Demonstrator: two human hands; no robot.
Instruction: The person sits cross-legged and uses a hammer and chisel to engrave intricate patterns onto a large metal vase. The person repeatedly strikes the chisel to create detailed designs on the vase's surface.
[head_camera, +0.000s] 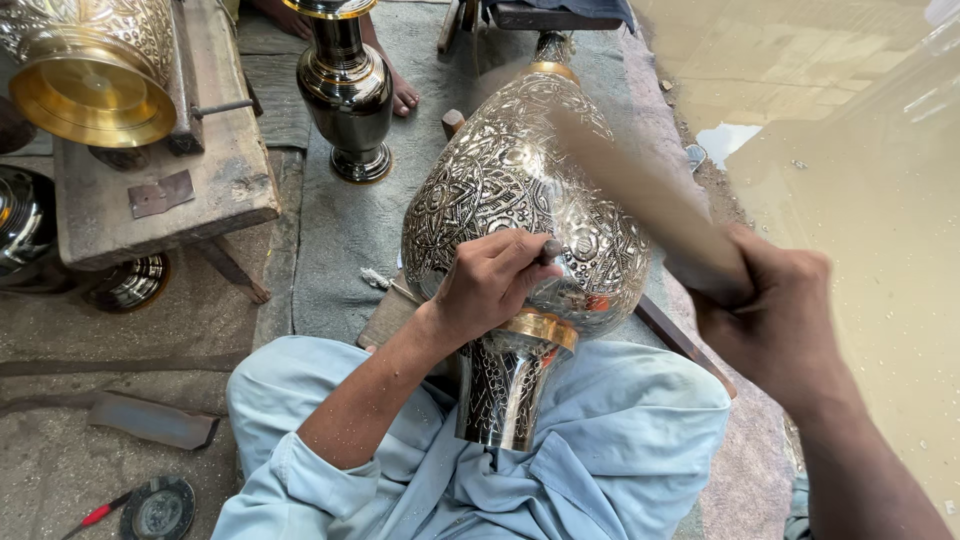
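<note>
1. Left hand (490, 285) pinches a small chisel (551, 250) against the engraved brass vase (520, 190) lying across the lap.
2. Right hand (775, 310) grips a blurred wooden mallet (640, 195) above the vase.
3. Another dark vase (347, 95) stands upright on the floor mat (340, 230) beyond.

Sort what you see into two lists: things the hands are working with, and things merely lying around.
In use:
left hand gripping a small chisel
right hand swinging a blurred wooden mallet
large engraved vase

Lying about:
dark vase
brass-rimmed vessel
wooden bench
round disc
</note>
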